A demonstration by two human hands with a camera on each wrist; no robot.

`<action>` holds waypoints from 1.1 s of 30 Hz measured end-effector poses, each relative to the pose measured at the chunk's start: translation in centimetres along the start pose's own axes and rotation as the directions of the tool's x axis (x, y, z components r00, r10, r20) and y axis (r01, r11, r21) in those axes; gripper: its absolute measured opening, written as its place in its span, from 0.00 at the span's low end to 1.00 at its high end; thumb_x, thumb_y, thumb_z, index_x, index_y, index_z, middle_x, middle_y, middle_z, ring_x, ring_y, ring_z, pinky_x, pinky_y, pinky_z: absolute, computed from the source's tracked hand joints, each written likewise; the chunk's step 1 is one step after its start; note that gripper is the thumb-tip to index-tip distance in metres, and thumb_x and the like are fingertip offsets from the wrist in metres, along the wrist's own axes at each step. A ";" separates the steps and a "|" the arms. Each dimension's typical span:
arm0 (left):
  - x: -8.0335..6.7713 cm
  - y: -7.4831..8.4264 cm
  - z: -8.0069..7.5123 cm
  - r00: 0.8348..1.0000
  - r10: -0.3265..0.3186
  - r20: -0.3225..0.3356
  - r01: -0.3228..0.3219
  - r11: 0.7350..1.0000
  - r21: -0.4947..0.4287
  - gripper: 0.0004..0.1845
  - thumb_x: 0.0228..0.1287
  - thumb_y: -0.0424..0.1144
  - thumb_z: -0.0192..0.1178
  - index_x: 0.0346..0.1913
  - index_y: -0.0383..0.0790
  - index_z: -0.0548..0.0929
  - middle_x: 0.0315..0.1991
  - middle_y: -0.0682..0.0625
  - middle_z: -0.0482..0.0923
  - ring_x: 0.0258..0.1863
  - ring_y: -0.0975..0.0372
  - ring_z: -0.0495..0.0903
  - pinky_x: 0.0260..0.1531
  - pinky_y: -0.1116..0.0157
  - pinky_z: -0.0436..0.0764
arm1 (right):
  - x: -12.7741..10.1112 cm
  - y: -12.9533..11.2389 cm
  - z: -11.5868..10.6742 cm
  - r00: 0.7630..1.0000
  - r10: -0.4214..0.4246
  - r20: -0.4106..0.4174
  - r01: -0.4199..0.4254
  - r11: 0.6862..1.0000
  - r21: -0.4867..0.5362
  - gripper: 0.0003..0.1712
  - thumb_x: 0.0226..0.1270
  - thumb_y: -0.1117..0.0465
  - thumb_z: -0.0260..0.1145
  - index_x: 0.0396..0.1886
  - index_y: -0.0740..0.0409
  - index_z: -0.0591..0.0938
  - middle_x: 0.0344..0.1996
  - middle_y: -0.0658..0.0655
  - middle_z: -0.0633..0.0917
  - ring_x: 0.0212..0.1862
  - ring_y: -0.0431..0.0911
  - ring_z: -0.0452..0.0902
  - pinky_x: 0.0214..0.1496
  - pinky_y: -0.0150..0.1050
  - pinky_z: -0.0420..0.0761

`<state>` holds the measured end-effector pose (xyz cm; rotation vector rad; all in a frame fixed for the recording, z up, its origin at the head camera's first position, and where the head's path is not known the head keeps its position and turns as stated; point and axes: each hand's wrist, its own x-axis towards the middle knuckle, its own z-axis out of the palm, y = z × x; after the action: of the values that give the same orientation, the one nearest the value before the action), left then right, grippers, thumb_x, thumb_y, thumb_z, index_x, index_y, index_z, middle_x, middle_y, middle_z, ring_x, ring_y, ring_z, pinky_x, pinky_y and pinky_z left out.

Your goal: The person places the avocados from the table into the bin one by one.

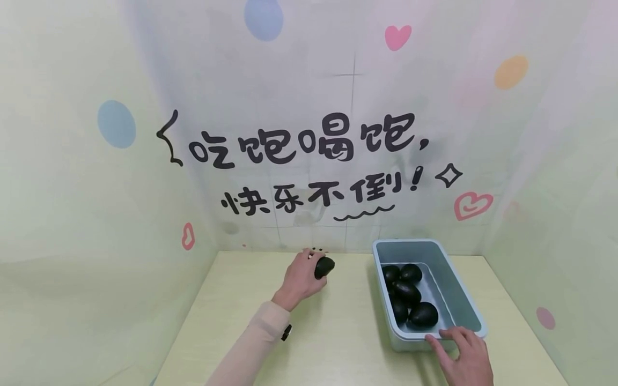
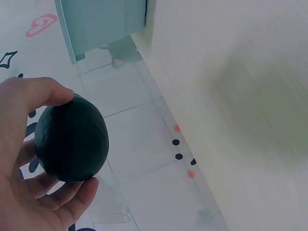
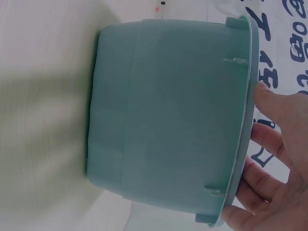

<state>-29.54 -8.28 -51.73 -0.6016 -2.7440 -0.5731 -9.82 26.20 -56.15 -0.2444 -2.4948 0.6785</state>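
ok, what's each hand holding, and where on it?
Left hand grips a dark avocado around its body, thumb on top, fingers beneath. Right hand holds nothing; its fingers rest on the blue-grey bin's near rim.

Head view above, wrist views close, sharing bin [image 1: 454, 300]

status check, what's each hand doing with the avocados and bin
Left hand grips one avocado above the table. Right hand rests on the bin rim. Path clear.

Left hand [image 1: 300, 279]: arm stretched forward, fingers curled in a grip.
Right hand [image 1: 463, 356]: kept low, fingers extended flat.
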 end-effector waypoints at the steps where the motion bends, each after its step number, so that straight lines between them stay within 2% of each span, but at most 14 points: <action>1: 0.1 0.2 0.0 1.000 0.007 -0.003 -0.007 1.000 0.001 0.31 0.58 0.42 0.72 0.67 0.44 0.83 0.59 0.40 0.81 0.53 0.48 0.83 0.45 0.51 0.87 | 0.0 0.0 0.0 1.000 0.002 0.004 -0.002 1.000 0.000 0.16 0.55 0.54 0.84 0.35 0.57 0.89 0.42 0.62 0.86 0.49 0.62 0.78 0.51 0.54 0.74; 8: 1.1 1.8 -0.2 0.997 0.062 -0.043 -0.062 0.998 -0.004 0.28 0.59 0.43 0.72 0.64 0.45 0.85 0.55 0.42 0.83 0.49 0.51 0.84 0.43 0.54 0.87 | 0.1 0.0 -0.1 1.000 0.001 0.007 -0.001 1.000 0.007 0.16 0.57 0.52 0.84 0.36 0.58 0.89 0.41 0.61 0.86 0.48 0.62 0.77 0.50 0.54 0.73; 14: 1.3 2.8 -0.1 0.999 0.048 0.017 -0.048 0.999 0.002 0.29 0.60 0.46 0.72 0.66 0.47 0.84 0.57 0.44 0.82 0.50 0.54 0.83 0.44 0.57 0.87 | -0.1 0.0 0.3 0.999 -0.023 -0.025 0.024 1.000 0.015 0.15 0.53 0.55 0.85 0.35 0.57 0.89 0.40 0.60 0.86 0.47 0.60 0.78 0.49 0.50 0.72; 17: 1.4 3.2 0.0 0.998 0.052 0.025 -0.052 0.999 -0.001 0.29 0.60 0.46 0.72 0.66 0.48 0.84 0.57 0.44 0.82 0.50 0.54 0.84 0.44 0.57 0.86 | -0.2 -0.1 0.3 0.999 -0.020 -0.030 0.021 1.000 0.015 0.15 0.53 0.55 0.85 0.34 0.56 0.89 0.40 0.60 0.86 0.47 0.60 0.78 0.49 0.50 0.72; 23: 2.4 4.3 -0.7 0.995 0.096 0.010 -0.096 0.995 -0.008 0.28 0.60 0.46 0.72 0.65 0.47 0.84 0.56 0.44 0.83 0.48 0.54 0.84 0.41 0.59 0.86 | 0.1 -0.1 0.1 0.998 -0.046 -0.052 0.047 0.999 0.019 0.15 0.52 0.56 0.85 0.33 0.56 0.89 0.38 0.58 0.86 0.46 0.60 0.78 0.49 0.48 0.71; 33: 3.0 6.6 -0.9 0.988 0.148 0.053 -0.147 0.989 -0.030 0.29 0.61 0.48 0.71 0.66 0.48 0.83 0.58 0.45 0.82 0.49 0.54 0.83 0.40 0.61 0.84 | -0.1 0.1 0.2 0.998 -0.046 -0.049 0.047 0.999 0.019 0.15 0.52 0.55 0.85 0.34 0.57 0.89 0.39 0.59 0.86 0.46 0.61 0.78 0.49 0.50 0.72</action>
<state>-29.06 -2.18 -47.81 -0.8304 -2.7171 -0.5657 -9.85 26.17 -56.41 -0.1918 -2.4388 0.6706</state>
